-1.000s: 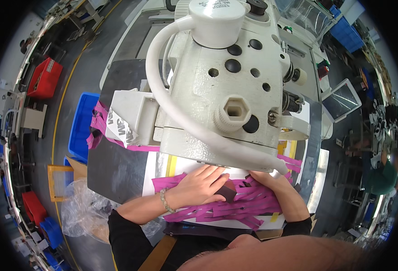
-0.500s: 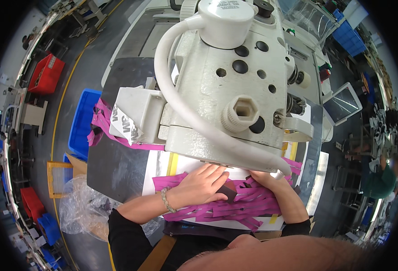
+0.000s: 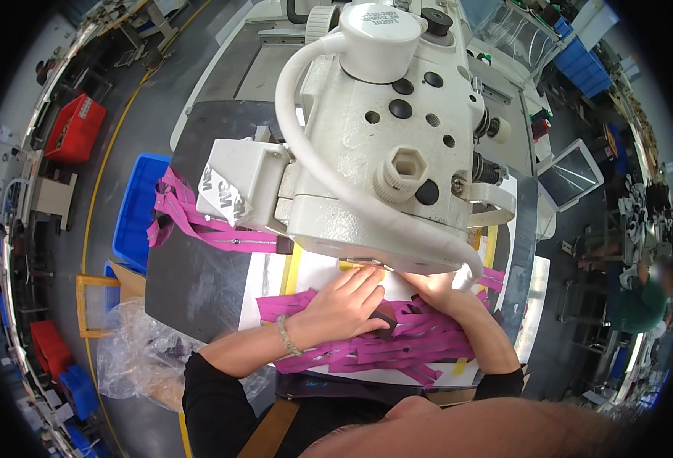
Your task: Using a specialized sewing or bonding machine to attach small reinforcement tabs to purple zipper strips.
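"Machine first: what could go wrong?"
"Fingers could be nipped if the white machine [image 3: 367,145] were started, as the left hand [image 3: 339,307] and right hand [image 3: 433,291] are set close to its front. Pink strips [image 3: 413,347] could be dragged askew by a resting wrist."
"And the counts?"
"One machine is seen. Strips are heaped beneath the hands, too overlapped to be counted. Two hands: the left is laid flat, thumb apart; the right is partly hidden, its grip impossible to tell. One dark block [image 3: 389,321] is seen beside the left thumb."
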`<state>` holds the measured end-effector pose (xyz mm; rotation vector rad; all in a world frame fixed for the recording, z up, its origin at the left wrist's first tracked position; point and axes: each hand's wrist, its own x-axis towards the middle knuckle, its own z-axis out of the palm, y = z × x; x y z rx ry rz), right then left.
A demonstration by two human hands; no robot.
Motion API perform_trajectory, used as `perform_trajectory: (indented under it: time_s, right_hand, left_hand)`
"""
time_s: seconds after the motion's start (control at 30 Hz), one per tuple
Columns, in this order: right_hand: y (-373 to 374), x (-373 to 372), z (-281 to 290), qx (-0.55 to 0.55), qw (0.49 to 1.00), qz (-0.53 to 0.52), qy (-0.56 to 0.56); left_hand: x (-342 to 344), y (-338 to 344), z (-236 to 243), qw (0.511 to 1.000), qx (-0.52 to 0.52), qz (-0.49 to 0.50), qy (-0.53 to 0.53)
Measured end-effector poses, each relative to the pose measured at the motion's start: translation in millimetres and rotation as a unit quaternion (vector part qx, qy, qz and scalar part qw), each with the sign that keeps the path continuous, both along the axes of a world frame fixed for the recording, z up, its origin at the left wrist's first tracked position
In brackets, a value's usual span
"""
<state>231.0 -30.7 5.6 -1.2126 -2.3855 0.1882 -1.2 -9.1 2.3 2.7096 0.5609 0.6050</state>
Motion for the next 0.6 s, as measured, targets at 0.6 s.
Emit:
perform_trajectory:
  time_s: [0.6]
  right_hand:
    - [5, -31, 10, 0.041, 0.998, 0.035, -0.031]
  left_hand:
    - [-20, 13, -8, 1.000, 0.006, -0.001, -0.019]
